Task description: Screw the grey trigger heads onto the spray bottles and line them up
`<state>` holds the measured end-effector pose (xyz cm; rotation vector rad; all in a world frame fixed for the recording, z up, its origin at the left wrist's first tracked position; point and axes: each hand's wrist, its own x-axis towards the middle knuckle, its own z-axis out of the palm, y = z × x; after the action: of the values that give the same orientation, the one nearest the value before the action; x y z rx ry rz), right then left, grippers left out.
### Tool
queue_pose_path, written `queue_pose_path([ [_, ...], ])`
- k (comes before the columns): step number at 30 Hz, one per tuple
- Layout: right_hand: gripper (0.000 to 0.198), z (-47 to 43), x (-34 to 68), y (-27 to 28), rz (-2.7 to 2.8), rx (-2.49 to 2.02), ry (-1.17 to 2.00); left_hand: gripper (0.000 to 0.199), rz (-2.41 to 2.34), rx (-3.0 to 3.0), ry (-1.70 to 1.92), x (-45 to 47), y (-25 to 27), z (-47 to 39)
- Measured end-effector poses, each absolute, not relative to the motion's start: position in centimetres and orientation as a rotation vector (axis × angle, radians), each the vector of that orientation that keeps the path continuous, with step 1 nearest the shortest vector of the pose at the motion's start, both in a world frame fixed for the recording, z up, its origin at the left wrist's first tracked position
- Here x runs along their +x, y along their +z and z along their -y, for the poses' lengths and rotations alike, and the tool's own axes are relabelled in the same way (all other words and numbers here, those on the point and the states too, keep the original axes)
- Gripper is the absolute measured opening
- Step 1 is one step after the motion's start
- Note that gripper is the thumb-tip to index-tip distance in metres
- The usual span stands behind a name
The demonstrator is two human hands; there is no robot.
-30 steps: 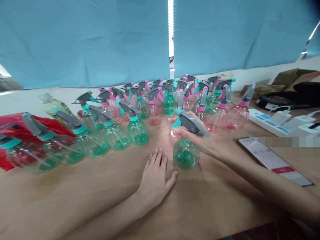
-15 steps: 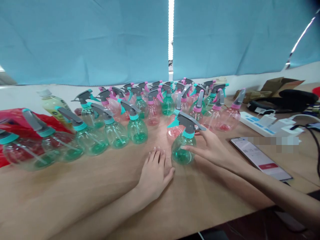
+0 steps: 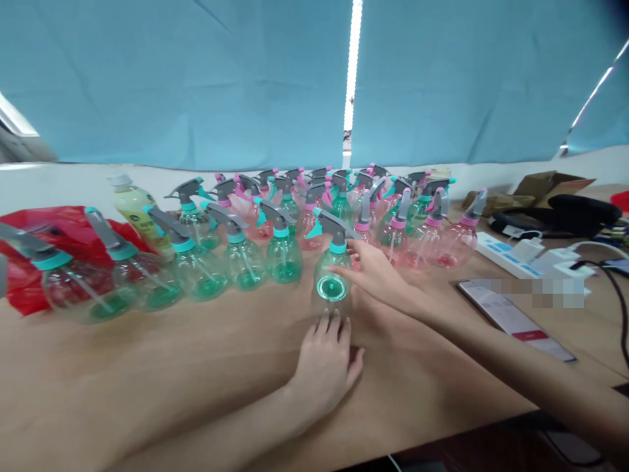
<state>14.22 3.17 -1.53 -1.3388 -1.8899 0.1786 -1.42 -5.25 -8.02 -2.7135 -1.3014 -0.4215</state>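
My right hand [image 3: 371,267] grips the side of a clear green spray bottle [image 3: 332,272] with a turquoise collar and a grey trigger head. The bottle is near upright, and a bright ring shows low on its body. My left hand [image 3: 328,357] lies palm down on the table just in front of that bottle, fingers stretched out, holding nothing. To the left runs a row of green spray bottles [image 3: 246,262]. Pink spray bottles [image 3: 449,244] stand behind and to the right of my right hand.
More green and pink spray bottles [image 3: 339,206] crowd the back of the wooden table [image 3: 221,373]. At the left are a red plastic bag [image 3: 24,295] and a capped drink bottle [image 3: 132,203]. A phone [image 3: 515,321], a power strip [image 3: 508,259] and a cardboard box [image 3: 550,187] are at the right.
The green spray bottle in my right hand has moved left, toward the row of green bottles. My left hand stays flat on the table, and the view has shifted slightly.
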Motion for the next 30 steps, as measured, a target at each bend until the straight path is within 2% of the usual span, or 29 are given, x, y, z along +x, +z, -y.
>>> queue_pose_path([
  [7, 0.059, -6.6, 12.2, -1.9, 1.913, -1.360, 0.126, 0.045, 1.291, -2.812, -0.473, -1.6, -8.5, 5.0],
  [17, 0.058, -8.0, 11.8, -1.6, 1.920, -1.418, 0.082, 0.047, 1.308, -2.868, -0.483, -1.7, -8.4, 4.6],
  [24, 0.060, -7.8, 11.6, -1.3, 1.856, -1.399, 0.161, 0.044, 1.294, -2.867, -0.501, -1.8, -8.5, 4.5],
  [26, 0.058, -7.2, 12.1, -0.9, 1.820, -1.344, 0.176, 0.044, 1.300, -2.868, -0.489, -1.8, -8.4, 4.4],
  [30, 0.040, -5.3, 14.6, 0.0, 1.717, -1.275, 0.190, 0.045, 1.297, -2.876, -0.457, -1.9, -8.1, 4.4],
])
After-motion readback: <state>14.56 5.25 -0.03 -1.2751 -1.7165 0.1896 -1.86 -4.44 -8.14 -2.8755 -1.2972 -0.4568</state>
